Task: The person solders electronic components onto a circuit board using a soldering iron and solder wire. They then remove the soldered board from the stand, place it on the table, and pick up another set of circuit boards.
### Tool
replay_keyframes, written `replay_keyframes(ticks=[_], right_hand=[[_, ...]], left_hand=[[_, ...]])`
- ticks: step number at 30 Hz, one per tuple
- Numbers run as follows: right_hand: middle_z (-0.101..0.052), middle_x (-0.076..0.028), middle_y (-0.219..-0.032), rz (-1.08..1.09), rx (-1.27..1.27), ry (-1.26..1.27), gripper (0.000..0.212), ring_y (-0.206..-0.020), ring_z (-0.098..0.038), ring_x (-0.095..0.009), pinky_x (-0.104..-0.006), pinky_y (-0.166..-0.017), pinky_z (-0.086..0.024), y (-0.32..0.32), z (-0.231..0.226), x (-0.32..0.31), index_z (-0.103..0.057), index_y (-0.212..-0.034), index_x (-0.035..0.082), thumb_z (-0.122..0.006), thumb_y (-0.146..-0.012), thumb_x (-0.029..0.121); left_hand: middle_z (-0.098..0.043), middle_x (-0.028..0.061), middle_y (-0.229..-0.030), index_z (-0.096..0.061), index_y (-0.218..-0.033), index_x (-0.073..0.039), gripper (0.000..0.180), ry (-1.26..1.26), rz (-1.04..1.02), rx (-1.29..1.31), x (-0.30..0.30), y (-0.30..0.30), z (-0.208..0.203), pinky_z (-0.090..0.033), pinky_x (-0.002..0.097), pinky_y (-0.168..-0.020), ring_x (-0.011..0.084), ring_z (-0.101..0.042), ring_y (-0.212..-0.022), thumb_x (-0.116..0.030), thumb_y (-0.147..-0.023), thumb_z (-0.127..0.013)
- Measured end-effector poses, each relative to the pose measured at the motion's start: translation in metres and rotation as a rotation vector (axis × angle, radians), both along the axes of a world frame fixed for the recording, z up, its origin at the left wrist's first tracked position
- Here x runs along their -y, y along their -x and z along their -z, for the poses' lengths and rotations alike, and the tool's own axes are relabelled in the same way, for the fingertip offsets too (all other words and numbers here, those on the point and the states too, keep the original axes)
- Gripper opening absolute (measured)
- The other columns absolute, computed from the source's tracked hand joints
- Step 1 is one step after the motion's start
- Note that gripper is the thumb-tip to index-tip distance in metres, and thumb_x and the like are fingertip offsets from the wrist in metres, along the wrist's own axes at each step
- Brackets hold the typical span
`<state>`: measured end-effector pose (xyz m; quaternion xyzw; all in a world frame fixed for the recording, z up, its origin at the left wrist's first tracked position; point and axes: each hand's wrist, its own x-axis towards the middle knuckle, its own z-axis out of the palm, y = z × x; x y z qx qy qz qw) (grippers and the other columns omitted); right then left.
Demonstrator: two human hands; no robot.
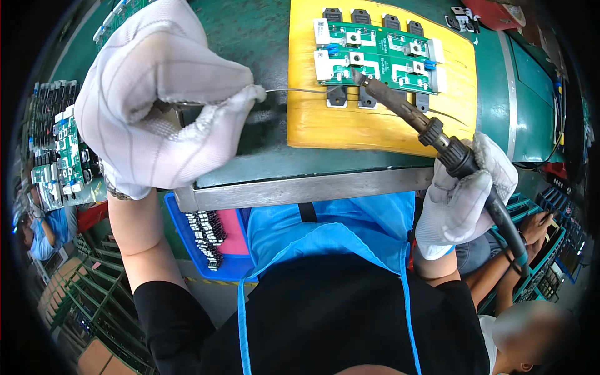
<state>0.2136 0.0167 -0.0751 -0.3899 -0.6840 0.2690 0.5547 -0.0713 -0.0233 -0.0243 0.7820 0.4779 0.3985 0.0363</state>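
White gloves cover both of my hands. My left hand (pixel 165 100) is closed in a pinch on a thin strand of solder wire (pixel 294 90), whose far end reaches the lower edge of a green circuit board (pixel 384 59). In my right hand (pixel 465 200) is a soldering iron (pixel 431 130), gripped by its dark handle. The iron's tip points up and left, at the board's lower left part, close to the wire's end. Black flat components with metal tabs stick out along the board's upper and lower edges. Beneath the board lies a yellow block (pixel 375 134).
A blue bin (pixel 237 265) with small black-and-white parts stands below the metal table edge (pixel 312 192). More circuit boards (pixel 65 147) are stacked at the left. A red object (pixel 497 14) lies at the far right. Other people's arms (pixel 500 275) show at the lower right.
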Motion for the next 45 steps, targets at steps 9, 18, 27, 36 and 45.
replay_keyframes(ticks=[9, 18, 27, 36, 45], right_hand=[[-0.062, -0.015, -0.087, -0.174, 0.135, 0.113, 0.044, -0.071, -0.061, -0.019, -0.0329, -0.07, -0.05, -0.002, -0.017, 0.006, -0.058, -0.096, -0.004, -0.064, -0.086, 0.039], [-0.059, -0.018, -0.098, -0.193, 0.357, 0.099, 0.051, -0.083, -0.06, -0.022, -0.0362, -0.079, -0.049, -0.006, -0.015, 0.012, -0.053, -0.102, -0.003, -0.062, -0.088, 0.046], [-0.059, -0.017, -0.097, -0.218, 0.379, 0.115, 0.052, -0.084, -0.06, -0.022, -0.0357, -0.079, -0.048, -0.008, -0.018, 0.01, -0.054, -0.101, -0.002, -0.061, -0.088, 0.047], [-0.058, -0.016, -0.097, -0.279, 0.45, 0.103, 0.052, -0.085, -0.059, -0.022, -0.0352, -0.08, -0.048, -0.013, -0.023, 0.004, -0.054, -0.099, -0.002, -0.06, -0.088, 0.048], [-0.057, -0.014, -0.096, -0.339, 0.519, 0.09, 0.052, -0.086, -0.059, -0.022, -0.0348, -0.081, -0.047, -0.014, -0.027, 0.0, -0.055, -0.098, -0.002, -0.059, -0.088, 0.049]], left_hand=[[-0.052, 0.0064, -0.064, -0.063, -0.069, -0.001, 0.019, -0.058, -0.089, -0.093, 0.01, -0.014, -0.001, -0.033, 0.0302, -0.051, 0.0201, -0.043, -0.054, 0.0, -0.055, -0.075], [-0.054, 0.0051, -0.069, -0.066, -0.071, -0.005, 0.019, -0.028, -0.128, -0.178, 0.024, -0.024, -0.002, -0.036, 0.0309, -0.058, 0.0207, -0.046, -0.06, -0.003, -0.055, -0.077], [-0.057, 0.0036, -0.075, -0.068, -0.073, -0.01, 0.02, -0.004, -0.173, -0.272, 0.025, -0.022, 0.003, -0.04, 0.0317, -0.065, 0.0214, -0.049, -0.067, -0.006, -0.056, -0.079], [-0.06, 0.0021, -0.08, -0.071, -0.075, -0.015, 0.021, 0.024, -0.218, -0.372, 0.028, -0.022, 0.004, -0.043, 0.0325, -0.072, 0.022, -0.053, -0.074, -0.009, -0.057, -0.08], [-0.063, 0.0006, -0.086, -0.074, -0.077, -0.02, 0.022, 0.053, -0.263, -0.474, 0.033, -0.023, 0.006, -0.046, 0.0333, -0.08, 0.0227, -0.057, -0.081, -0.013, -0.058, -0.082]])
